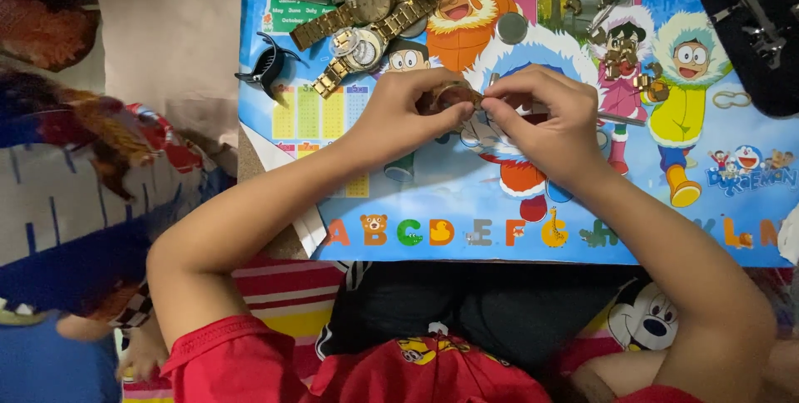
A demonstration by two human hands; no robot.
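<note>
Both hands meet over a colourful cartoon board (583, 203): the left hand (408, 111) and right hand (545, 116) pinch a small gold-coloured watch part (460, 93) between closed fingertips. Just beyond the left hand lie gold watches (366, 16) and a black hair claw (270, 66).

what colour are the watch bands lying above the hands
Gold-toned metal watch bands, clearest in the head view.
</note>
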